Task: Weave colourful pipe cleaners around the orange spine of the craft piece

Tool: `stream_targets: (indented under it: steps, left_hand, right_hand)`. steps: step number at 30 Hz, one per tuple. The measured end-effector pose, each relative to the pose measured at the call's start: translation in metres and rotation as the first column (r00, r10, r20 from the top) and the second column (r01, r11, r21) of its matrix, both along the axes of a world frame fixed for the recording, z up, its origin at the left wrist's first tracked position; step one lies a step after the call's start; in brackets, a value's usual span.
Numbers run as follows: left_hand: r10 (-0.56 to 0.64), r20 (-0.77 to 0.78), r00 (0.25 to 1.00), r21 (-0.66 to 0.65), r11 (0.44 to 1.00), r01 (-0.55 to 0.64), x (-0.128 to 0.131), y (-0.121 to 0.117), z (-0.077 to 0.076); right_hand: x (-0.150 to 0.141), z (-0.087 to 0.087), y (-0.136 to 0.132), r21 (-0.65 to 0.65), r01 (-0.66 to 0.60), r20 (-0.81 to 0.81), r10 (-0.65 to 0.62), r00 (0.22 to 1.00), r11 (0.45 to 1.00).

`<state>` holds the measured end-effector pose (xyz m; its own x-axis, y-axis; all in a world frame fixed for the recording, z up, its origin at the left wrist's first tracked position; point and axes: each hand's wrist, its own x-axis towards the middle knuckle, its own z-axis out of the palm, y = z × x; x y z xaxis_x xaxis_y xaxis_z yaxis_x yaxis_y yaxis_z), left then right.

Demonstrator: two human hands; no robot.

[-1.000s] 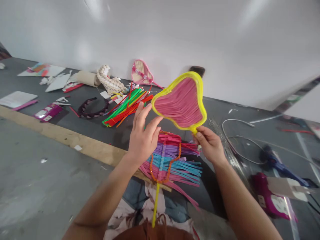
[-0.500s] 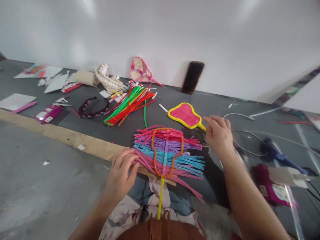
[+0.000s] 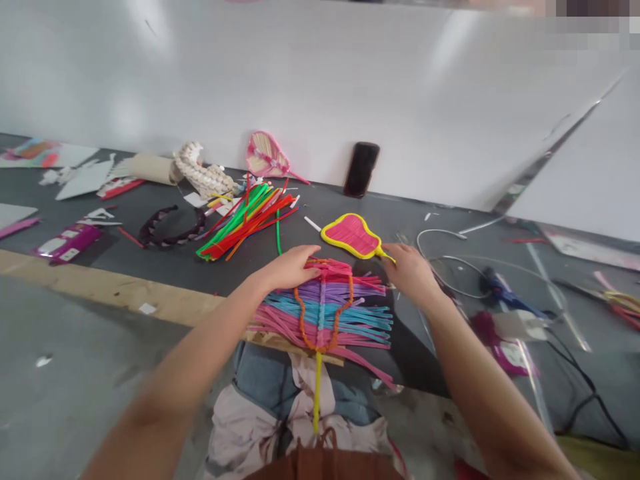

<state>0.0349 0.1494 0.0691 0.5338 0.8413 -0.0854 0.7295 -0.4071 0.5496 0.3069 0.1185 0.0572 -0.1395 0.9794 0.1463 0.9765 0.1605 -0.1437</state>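
In front of me lies a half-made fan of pipe cleaners (image 3: 345,313). Its pink, purple and blue rows cross an orange twisted outline (image 3: 336,327), and a yellow stem (image 3: 317,393) points toward me. My left hand (image 3: 290,268) reaches over its upper left, thumb and fingers around the top pink pipe cleaners (image 3: 334,266); their left ends are hidden under the hand. Beyond it rests a finished fan (image 3: 351,235) with a pink face and yellow rim. My right hand (image 3: 409,270) has its fingers closed at that fan's yellow handle.
Left of the finished fan lies a heap of loose pipe cleaners (image 3: 250,223), beside a dark braided headband (image 3: 173,227). A phone (image 3: 362,169) and a pink fan (image 3: 267,155) lean on the white wall. A glue gun (image 3: 515,297) and wires lie at right.
My left hand has moved from the lower left pink strands up to the top row. My right hand has stayed by the finished fan's handle. The view has shifted slightly.
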Motion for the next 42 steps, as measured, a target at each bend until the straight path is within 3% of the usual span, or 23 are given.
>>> stream_targets:
  steps: [5,10,12,14,16,17,18,20,21,23,24,26,27,29,33,38,42]
  left_hand:
    - [0.038,0.114,0.993,0.034,0.999,-0.042,0.015,0.012,-0.002]
    - [0.212,0.328,0.921,0.138,0.953,-0.268,0.032,0.021,-0.003]
    - [0.329,0.452,0.829,0.132,0.895,-0.427,0.037,0.022,-0.007]
    - [0.422,0.613,0.668,0.078,0.809,-0.583,0.036,0.022,-0.011]
    - [0.44,0.693,0.571,0.05,0.761,-0.646,0.03,0.019,-0.015]
    - [0.428,0.661,0.617,0.084,0.775,-0.627,0.024,0.018,-0.016]
    - [0.401,0.57,0.717,0.143,0.811,-0.567,0.018,0.016,-0.017]
    - [0.311,0.322,0.894,0.216,0.895,-0.389,0.007,0.012,-0.015]
    - [0.257,0.216,0.942,0.221,0.927,-0.303,0.002,0.01,-0.014]
    - [0.174,0.111,0.978,0.205,0.959,-0.194,-0.005,0.006,-0.012]
    - [0.158,0.096,0.983,0.199,0.964,-0.175,-0.007,0.005,-0.011]
    - [0.133,0.047,0.99,0.187,0.972,-0.14,-0.009,0.003,-0.01]
    - [0.12,0.02,0.993,0.172,0.978,-0.121,-0.009,0.003,-0.011]
    - [0.071,-0.035,0.997,0.116,0.991,-0.067,-0.011,0.004,-0.013]
    - [-0.054,-0.118,0.992,0.014,0.998,0.056,-0.013,0.013,-0.014]
    - [-0.189,-0.195,0.962,-0.01,0.982,0.191,-0.009,0.017,-0.01]
    - [-0.157,-0.281,0.947,0.052,0.983,0.179,-0.003,0.009,-0.014]
  right_hand:
    - [0.014,-0.029,0.027,-0.061,0.066,0.081,-0.061,0.995,0.996]
    - [0.01,-0.031,0.021,0.045,0.094,0.042,-0.096,0.995,0.995]
    - [0.009,-0.027,0.013,0.095,0.095,0.009,-0.096,0.995,0.991]
    - [0.012,-0.024,0.009,0.152,0.089,-0.033,-0.085,0.996,0.984]
    - [0.021,-0.024,0.009,0.196,0.095,-0.06,-0.085,0.995,0.976]
    - [0.025,-0.023,0.009,0.203,0.099,-0.06,-0.089,0.994,0.974]
    - [0.029,-0.021,0.009,0.198,0.103,-0.051,-0.095,0.994,0.975]
    - [0.03,-0.013,0.004,0.191,0.1,-0.032,-0.096,0.995,0.976]
    - [0.025,-0.007,-0.003,0.208,0.078,-0.044,-0.071,0.997,0.975]
    - [0.002,0.009,-0.024,0.275,-0.034,-0.116,0.069,0.991,0.961]
    - [-0.015,0.016,-0.037,0.296,-0.151,-0.172,0.209,0.963,0.943]
    - [-0.055,0.024,-0.063,0.236,-0.446,-0.241,0.496,0.834,0.863]
    - [-0.075,0.023,-0.072,0.202,-0.539,-0.247,0.575,0.78,0.818]
    - [-0.11,0.015,-0.08,0.096,-0.617,-0.186,0.623,0.76,0.781]
    - [-0.138,-0.013,-0.063,-0.067,-0.441,-0.103,0.434,0.895,0.895]
    - [-0.118,-0.018,-0.047,-0.065,-0.237,-0.012,0.237,0.971,0.969]
    - [-0.097,-0.019,-0.049,-0.083,-0.083,0.026,0.085,0.996,0.993]
